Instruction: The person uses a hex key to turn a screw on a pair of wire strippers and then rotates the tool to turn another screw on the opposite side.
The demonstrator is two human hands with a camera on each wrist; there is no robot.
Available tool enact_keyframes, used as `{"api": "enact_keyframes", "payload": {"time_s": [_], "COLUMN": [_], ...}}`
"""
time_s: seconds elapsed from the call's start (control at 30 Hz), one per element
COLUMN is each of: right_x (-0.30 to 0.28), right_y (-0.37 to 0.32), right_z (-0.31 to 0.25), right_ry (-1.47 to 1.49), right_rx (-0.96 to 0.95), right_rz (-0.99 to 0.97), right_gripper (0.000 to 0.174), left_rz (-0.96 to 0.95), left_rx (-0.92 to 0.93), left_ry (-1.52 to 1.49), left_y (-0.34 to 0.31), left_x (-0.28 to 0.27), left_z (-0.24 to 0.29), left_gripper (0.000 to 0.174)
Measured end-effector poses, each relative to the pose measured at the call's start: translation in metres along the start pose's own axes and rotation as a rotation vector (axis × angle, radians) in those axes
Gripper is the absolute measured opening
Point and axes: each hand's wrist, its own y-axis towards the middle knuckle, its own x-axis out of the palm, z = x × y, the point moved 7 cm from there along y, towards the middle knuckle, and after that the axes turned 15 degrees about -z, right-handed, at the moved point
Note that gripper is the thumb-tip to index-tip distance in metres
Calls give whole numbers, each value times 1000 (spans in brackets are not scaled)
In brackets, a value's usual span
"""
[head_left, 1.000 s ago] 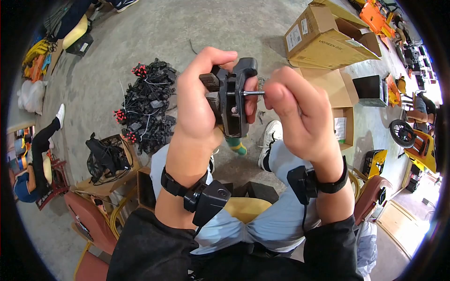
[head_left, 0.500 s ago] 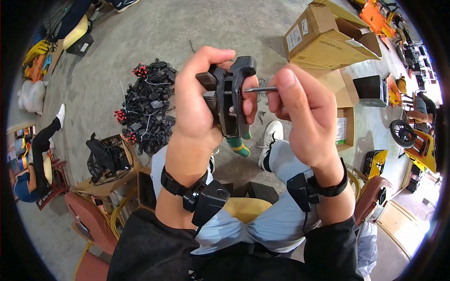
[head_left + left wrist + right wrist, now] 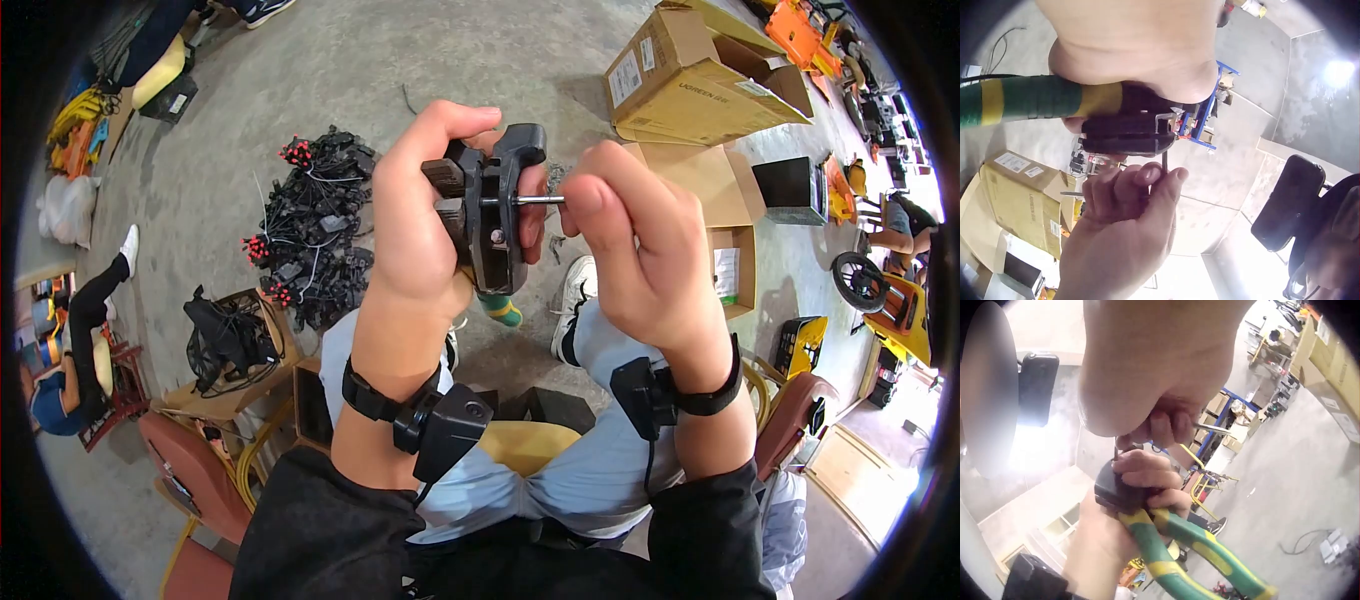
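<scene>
My left hand (image 3: 415,215) grips a pliers-like tool (image 3: 489,262) by its thick black head. Its green and yellow handles (image 3: 1169,569) stick out past the palm in the right wrist view. A screw head (image 3: 497,238) shows on the side of the black head. Between curled thumb and fingers, my right hand (image 3: 648,245) pinches a thin metal hex key (image 3: 541,199). One end of the key meets the black head, while the other end (image 3: 1213,429) pokes out beyond the fingers in the right wrist view.
A pile of black cabled parts (image 3: 320,220) with red tips lies on the concrete floor to the left. Open cardboard boxes (image 3: 690,100) stand at the right. Chairs (image 3: 190,470) flank my seat, and another person (image 3: 60,390) sits at the far left.
Half a second ago the hex key's tip was drawn out of the black head, with my right hand turned; now it is back against the head, as one second ago. My left hand stays in place.
</scene>
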Motion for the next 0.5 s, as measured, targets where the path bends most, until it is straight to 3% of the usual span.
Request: {"api": "enact_keyframes", "payload": {"time_s": [0.03, 0.1, 0.13, 0.2, 0.33, 0.4, 0.5], "right_x": [0, 5, 2, 13, 3, -3, -2], "right_y": [-1, -2, 0, -5, -8, -5, -3], "right_z": [-4, 9, 5, 16, 19, 10, 1], "right_ry": [0, 293, 293, 777, 591, 450, 359], "right_rx": [0, 259, 257, 473, 419, 205, 69], "right_rz": [0, -66, -67, -81, 28, 71, 115], "right_gripper": [27, 34, 34, 39, 38, 37, 35], "left_rz": [0, 42, 43, 57, -125, -127, -182], "left_rx": [0, 42, 43, 53, 62, 20, 9], "left_ry": [0, 39, 40, 82, -32, -59, -153], "left_y": [0, 0, 0, -3, 5, 6, 5], "left_x": [0, -4, -5, -7, -4, -3, 5], "left_z": [0, 5, 5, 7, 5, 2, 1], "left_gripper": [43, 41, 41, 39, 39, 39, 40]}}
